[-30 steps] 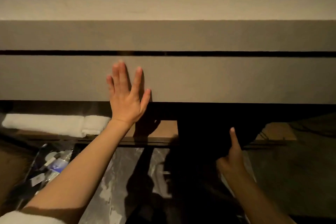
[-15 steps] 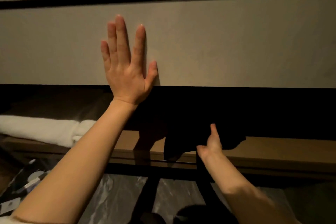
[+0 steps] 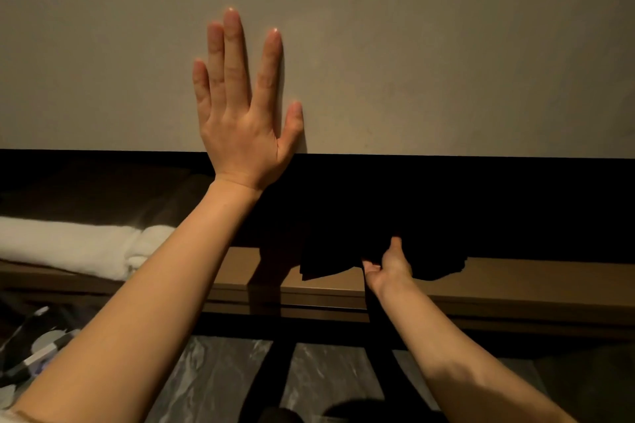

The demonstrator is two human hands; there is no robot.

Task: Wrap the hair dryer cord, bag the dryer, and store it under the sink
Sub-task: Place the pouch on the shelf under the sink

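Note:
My left hand [image 3: 240,120] lies flat with spread fingers on the pale front panel [image 3: 446,72] of the sink cabinet and holds nothing. Below it, a black bag [image 3: 330,261] rests on the wooden shelf [image 3: 532,285] in the dark space under the sink. The hair dryer itself is hidden inside it. My right hand [image 3: 390,266] reaches onto the shelf and grips the bag's front edge, thumb up, with the other fingers lost in the black cloth.
A folded white towel [image 3: 68,251] lies on the shelf's left part. Small toiletry packets [image 3: 37,350] sit at the lower left. Grey marbled floor [image 3: 213,378] shows below the shelf, crossed by dark frame bars.
The view has dropped and moved closer to the cabinet front. My right hand has carried the black bag forward onto the shelf. My left hand stays pressed on the panel.

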